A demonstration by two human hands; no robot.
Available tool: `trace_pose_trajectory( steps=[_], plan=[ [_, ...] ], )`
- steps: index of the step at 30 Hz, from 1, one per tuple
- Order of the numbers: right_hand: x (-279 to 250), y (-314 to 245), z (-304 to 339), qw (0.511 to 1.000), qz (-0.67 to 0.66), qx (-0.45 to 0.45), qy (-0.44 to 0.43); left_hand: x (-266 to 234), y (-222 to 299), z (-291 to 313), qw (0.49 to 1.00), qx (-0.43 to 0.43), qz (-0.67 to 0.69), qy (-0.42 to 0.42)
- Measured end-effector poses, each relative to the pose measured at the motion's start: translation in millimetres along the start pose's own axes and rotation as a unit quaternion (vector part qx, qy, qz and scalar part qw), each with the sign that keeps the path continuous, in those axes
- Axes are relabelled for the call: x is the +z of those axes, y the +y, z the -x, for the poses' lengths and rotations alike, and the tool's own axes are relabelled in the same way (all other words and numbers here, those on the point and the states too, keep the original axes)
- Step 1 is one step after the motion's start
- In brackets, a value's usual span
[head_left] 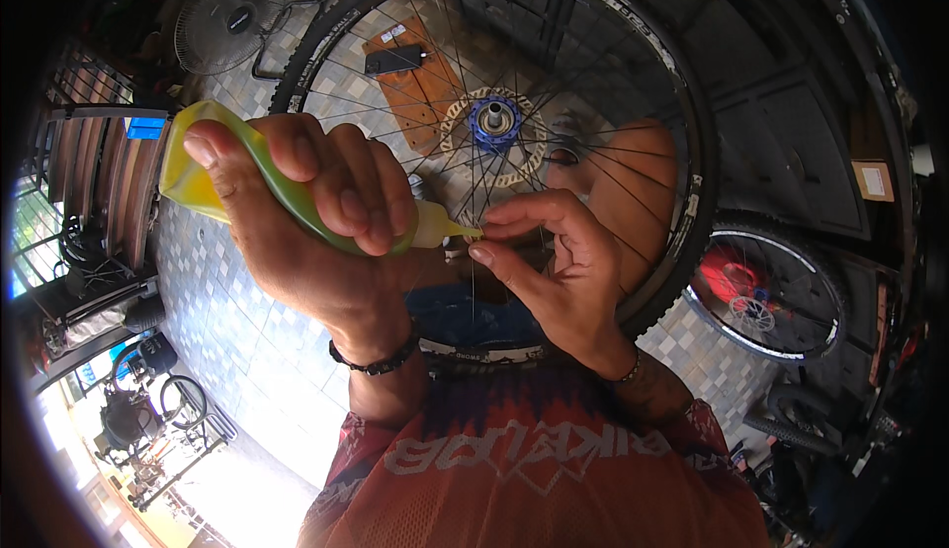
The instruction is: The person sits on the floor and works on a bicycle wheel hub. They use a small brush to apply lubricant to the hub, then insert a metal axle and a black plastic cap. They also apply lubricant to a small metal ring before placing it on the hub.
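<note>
My left hand is wrapped round a yellow-green squeeze bottle, tipped on its side with its pale nozzle pointing right. At the nozzle's tip, the thumb and forefinger of my right hand come together in a pinch. Whatever they pinch is too small to make out. Both hands are above a bicycle wheel with a black knobbly tyre, thin dark spokes, a blue hub and a silver brake disc. My bare leg shows through the spokes.
Beyond the spokes, a dark phone lies on a brown wooden board. A second wheel rests at the right beside something red. A standing fan is at the far left, and bicycles stand lower left. Grey tiles cover the floor.
</note>
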State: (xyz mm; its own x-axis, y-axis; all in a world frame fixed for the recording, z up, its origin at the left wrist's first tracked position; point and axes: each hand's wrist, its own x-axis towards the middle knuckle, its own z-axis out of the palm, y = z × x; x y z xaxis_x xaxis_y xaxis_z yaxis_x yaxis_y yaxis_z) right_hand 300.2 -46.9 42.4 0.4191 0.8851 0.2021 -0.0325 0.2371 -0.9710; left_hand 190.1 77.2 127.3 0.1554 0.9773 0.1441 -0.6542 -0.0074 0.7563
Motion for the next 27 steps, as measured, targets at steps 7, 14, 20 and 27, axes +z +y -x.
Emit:
trace_pose_trajectory(
  steps=[7,14,20,27],
  plan=[
    [-0.3,-1.2,-0.8,1.0,-0.007,0.006,0.006,-0.2,0.2,-0.4,1.0,0.004,-0.005,-0.003],
    [-0.1,-2.3,-1.3,1.0,-0.006,0.008,0.006,-2.7,-1.6,-2.4,0.999,0.006,0.023,-0.032],
    [-0.2,-1.5,-1.2,1.0,-0.007,0.005,0.007,-2.3,-0.7,-2.4,1.0,0.012,0.007,-0.015],
    [-0.8,-0.7,-0.9,1.0,-0.02,0.011,0.008,-1.4,0.7,0.1,1.0,0.01,-0.008,-0.029]
  ],
)
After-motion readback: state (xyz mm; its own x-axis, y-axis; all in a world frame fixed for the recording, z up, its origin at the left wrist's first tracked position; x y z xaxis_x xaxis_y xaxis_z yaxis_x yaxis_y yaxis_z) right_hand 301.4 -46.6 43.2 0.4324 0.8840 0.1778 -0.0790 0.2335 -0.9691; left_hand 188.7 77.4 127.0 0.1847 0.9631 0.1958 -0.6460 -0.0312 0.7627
